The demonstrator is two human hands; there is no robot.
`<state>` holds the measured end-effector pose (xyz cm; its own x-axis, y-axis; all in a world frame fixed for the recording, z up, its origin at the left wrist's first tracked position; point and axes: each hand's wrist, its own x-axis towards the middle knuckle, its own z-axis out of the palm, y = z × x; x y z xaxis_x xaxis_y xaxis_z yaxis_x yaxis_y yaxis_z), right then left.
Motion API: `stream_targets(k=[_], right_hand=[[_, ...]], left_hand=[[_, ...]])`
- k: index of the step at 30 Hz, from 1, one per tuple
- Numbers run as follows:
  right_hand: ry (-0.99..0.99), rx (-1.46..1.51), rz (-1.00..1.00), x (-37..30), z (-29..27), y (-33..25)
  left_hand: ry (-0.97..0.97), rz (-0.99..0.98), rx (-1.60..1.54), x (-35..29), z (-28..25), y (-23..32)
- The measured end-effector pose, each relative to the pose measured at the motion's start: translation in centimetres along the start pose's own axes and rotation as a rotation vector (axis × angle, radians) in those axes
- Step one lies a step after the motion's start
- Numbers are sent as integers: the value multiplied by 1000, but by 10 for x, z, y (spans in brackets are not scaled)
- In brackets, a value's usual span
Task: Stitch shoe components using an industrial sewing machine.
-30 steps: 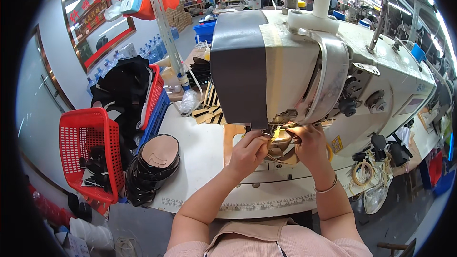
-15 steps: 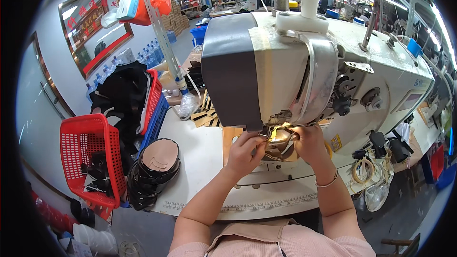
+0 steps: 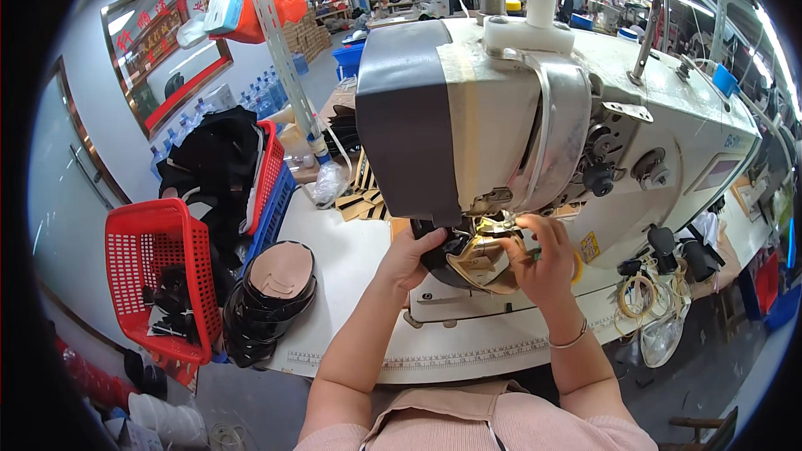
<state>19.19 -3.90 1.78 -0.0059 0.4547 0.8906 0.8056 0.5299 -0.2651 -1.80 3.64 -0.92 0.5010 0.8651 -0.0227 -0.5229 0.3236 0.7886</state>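
Note:
Under the head of a large sewing machine (image 3: 501,117) lies a curved black shoe upper (image 3: 451,271) with a shiny beige lining, lit by a yellow lamp. My left hand (image 3: 405,260) grips its left side, thumb on top and the other fingers partly hidden. To the right of the needle area, my right hand (image 3: 545,266) is raised with thumb and index finger apart. That index fingertip is close to the metal parts by the needle, and the thumb is near the lining's edge; I cannot tell whether either touches.
Left on the white table stands a stack of black, beige-lined pieces (image 3: 276,284). Beyond it are a red basket (image 3: 117,284) and a pile of black material (image 3: 213,159). Striped strips (image 3: 359,205) lie behind. Tape rolls and cords (image 3: 639,296) hang at the right edge.
The upper has been turned, so more black outside and open lining now show. My left hand has moved slightly left and down; my right hand has lifted its fingers off the piece.

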Motion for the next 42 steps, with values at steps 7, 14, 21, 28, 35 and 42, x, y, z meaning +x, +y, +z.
stream_targets(k=[7,14,21,28,35,42], right_hand=[[-55,137,341,-23,0,-2],[-56,316,445,-21,1,7],[54,97,169,-10,-8,-5],[29,-24,-56,-15,-14,-24],[-63,10,-124,-19,-5,-30],[-148,-85,-137,-8,-6,-34]], left_hand=[[53,46,-35,-7,7,-3],[79,59,-67,-14,12,-6],[96,45,-73,-34,16,-10],[93,108,-142,-36,22,-15],[82,166,-120,-42,28,-16],[86,111,-111,-52,37,-4]])
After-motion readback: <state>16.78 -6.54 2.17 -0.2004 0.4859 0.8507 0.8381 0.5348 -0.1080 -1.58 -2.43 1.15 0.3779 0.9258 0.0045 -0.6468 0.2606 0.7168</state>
